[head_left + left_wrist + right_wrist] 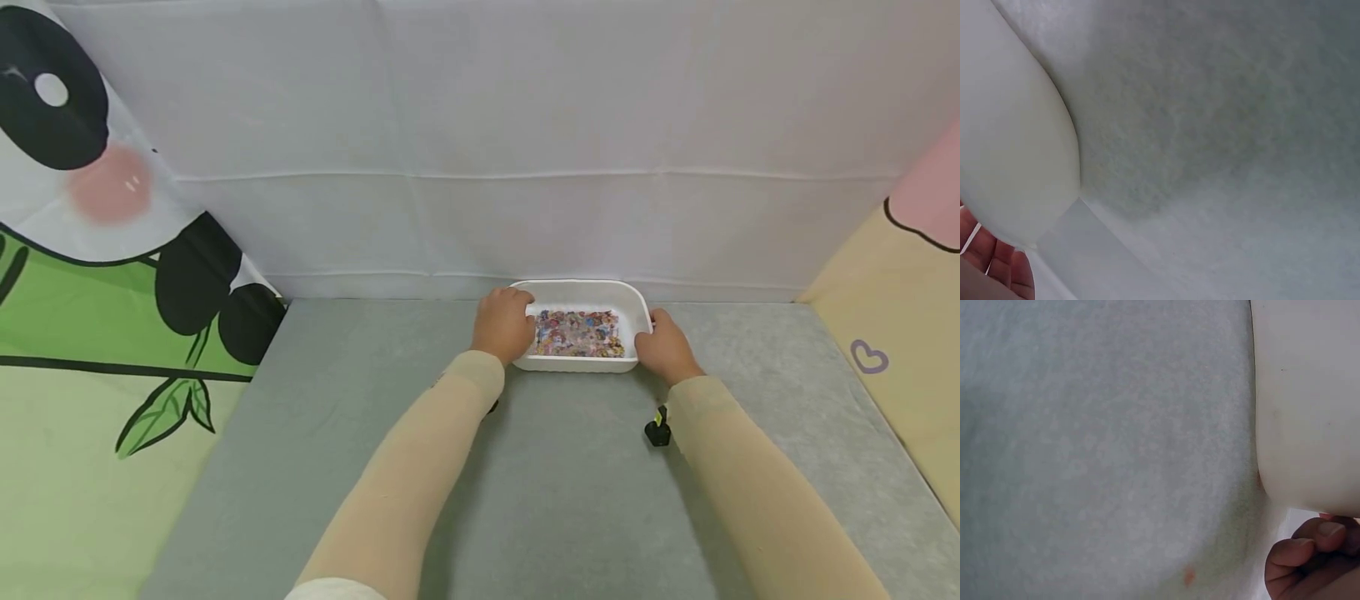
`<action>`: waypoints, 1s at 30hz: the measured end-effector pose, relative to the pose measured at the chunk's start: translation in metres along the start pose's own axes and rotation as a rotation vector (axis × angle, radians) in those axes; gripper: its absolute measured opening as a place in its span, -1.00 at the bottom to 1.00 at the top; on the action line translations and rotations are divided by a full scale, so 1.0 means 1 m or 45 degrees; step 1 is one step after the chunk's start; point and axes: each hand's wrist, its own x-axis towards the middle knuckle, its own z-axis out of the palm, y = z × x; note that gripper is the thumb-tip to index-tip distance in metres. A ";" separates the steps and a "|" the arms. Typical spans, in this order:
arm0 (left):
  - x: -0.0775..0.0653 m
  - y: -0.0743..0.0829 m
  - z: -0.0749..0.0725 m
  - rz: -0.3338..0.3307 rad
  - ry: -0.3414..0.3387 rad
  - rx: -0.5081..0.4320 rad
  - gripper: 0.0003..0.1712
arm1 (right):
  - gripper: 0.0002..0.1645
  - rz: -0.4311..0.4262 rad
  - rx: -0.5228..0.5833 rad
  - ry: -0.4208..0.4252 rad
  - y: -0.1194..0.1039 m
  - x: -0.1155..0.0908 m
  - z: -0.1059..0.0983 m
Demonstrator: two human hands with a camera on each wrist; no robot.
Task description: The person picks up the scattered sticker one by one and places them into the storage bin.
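Note:
A white rectangular tray [577, 366] with rounded corners is at the far side of the grey table, close to the back wall. Inside it lies a multicoloured patch of tiny pieces [577, 333], too small to make out singly. My left hand [504, 325] grips the tray's left end, and my right hand [667, 346] grips the right end. In the left wrist view, fingers [1004, 262] show beside the tray's pale wall [1016, 125]. Curled fingers [1300, 550] appear just past the tray's wall [1310, 406] in the right wrist view.
A white cloth wall [480, 225] rises directly behind the tray. The grey tabletop [555, 483] spreads in front. Printed cloth panels, one green [75, 317] and one yellow [907, 333], border the sides. A small black device [657, 429] hangs by the right wrist.

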 end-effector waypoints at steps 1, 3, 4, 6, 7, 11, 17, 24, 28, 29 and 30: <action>0.000 -0.001 -0.001 -0.001 0.001 -0.009 -0.67 | -0.31 -0.001 -0.005 0.000 0.000 0.000 0.000; -0.002 -0.002 -0.002 -0.003 0.001 -0.026 -0.69 | -0.31 0.002 -0.007 -0.003 0.000 0.000 0.000; -0.002 -0.002 -0.003 -0.004 0.001 -0.031 -0.70 | -0.31 0.003 -0.009 -0.001 0.000 0.000 0.000; -0.005 -0.004 -0.004 -0.011 0.001 -0.052 -0.73 | -0.31 0.008 -0.008 -0.007 -0.001 0.001 0.000; -0.006 -0.004 -0.005 -0.013 0.004 -0.060 -0.74 | -0.31 0.010 -0.009 -0.010 -0.001 0.001 0.000; -0.010 -0.008 -0.008 -0.021 0.023 -0.085 -0.76 | -0.30 0.010 -0.029 -0.018 0.001 0.002 0.000; -0.016 -0.017 -0.010 0.028 0.034 -0.106 -0.76 | -0.26 -0.034 -0.065 0.004 0.007 -0.001 -0.008; -0.033 -0.027 -0.027 0.031 -0.047 -0.147 -0.69 | -0.07 -0.033 -0.072 -0.037 0.020 -0.018 -0.030; -0.049 -0.039 -0.039 0.007 -0.070 -0.175 -0.66 | -0.08 -0.093 -0.149 -0.041 0.025 -0.030 -0.045; -0.054 -0.044 -0.041 0.008 -0.070 -0.173 -0.65 | -0.08 -0.117 -0.169 -0.044 0.026 -0.033 -0.048; -0.059 -0.048 -0.044 0.010 -0.071 -0.172 -0.65 | -0.06 -0.138 -0.182 -0.051 0.027 -0.037 -0.051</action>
